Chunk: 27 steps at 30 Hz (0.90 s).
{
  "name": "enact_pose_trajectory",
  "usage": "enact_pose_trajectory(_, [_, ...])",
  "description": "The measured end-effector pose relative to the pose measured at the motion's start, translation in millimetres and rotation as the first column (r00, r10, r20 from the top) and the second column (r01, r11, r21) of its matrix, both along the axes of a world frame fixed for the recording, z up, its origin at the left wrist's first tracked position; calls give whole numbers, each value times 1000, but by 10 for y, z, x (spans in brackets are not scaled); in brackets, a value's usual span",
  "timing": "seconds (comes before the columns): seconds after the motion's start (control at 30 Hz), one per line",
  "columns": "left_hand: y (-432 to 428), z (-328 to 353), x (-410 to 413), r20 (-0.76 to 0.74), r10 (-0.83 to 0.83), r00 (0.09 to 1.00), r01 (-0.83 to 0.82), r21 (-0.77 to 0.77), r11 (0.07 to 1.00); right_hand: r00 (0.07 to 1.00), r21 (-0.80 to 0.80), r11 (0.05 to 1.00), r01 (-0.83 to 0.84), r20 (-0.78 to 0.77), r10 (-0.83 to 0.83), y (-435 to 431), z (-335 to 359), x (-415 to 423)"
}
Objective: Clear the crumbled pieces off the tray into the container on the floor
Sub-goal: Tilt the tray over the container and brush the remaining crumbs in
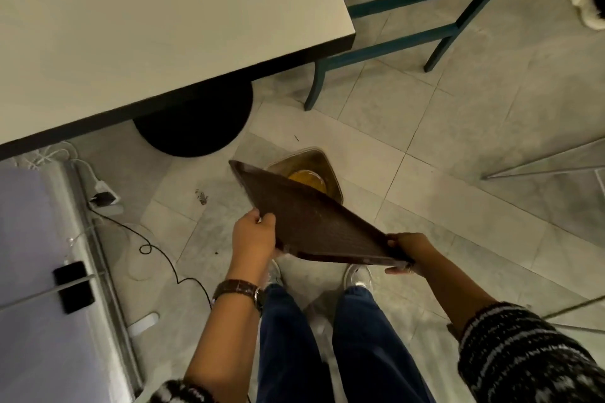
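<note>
Head view looks straight down past the person's legs to a tiled floor, where a dark brown tray is held tilted steeply, its far corner dipping lowest. That far edge hangs over a clear container standing on the floor, and part of the container's near side is hidden behind the tray. Something yellow-orange lies in the bottom of the container, though it is too blurred to say whether it is crumbled pieces or something else. The left hand is closed on the tray's left edge, thumb on top and fingers curled underneath; a brown watch sits on that wrist. The right hand pinches the tray's near right corner, thumb above and fingers below. No loose pieces can be made out on the tray's textured face. A few dark specks lie on the floor left of the tray (well apart from the container). A pale table fills the upper left, with a round black base under it and a teal chair beside it.
</note>
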<state>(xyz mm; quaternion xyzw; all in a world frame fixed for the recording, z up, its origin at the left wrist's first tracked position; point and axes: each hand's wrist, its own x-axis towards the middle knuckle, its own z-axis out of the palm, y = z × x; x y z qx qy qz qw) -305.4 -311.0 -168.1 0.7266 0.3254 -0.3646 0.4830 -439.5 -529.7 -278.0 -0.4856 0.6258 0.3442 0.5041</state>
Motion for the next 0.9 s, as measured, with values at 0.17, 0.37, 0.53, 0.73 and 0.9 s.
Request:
enact_pose_trajectory(0.17, [10, 148, 7, 68, 33, 997, -33, -7, 999, 1000, 22, 1000, 3, 21, -3, -34, 78, 16])
enact_pose_trajectory(0.37, [57, -79, -105, 48, -12, 999, 9, 60, 998, 1000, -58, 998, 20, -17, -21, 30, -18, -88])
enact_pose_trajectory(0.53, [136, -385, 108, 78, 23, 997, -30, 87, 996, 999, -22, 999, 36, -28, -37, 146, -48, 32])
enact_pose_trajectory(0.73, [100, -22, -6, 103, 30, 994, -36, 56, 998, 999, -36, 998, 53, 14, -52, 147, 129, -88])
enact_pose_trajectory(0.9, [265, 565, -242, 148, 71, 986, -69, -18, 997, 990, -111, 994, -7, 140, 23, 231, 498, -161])
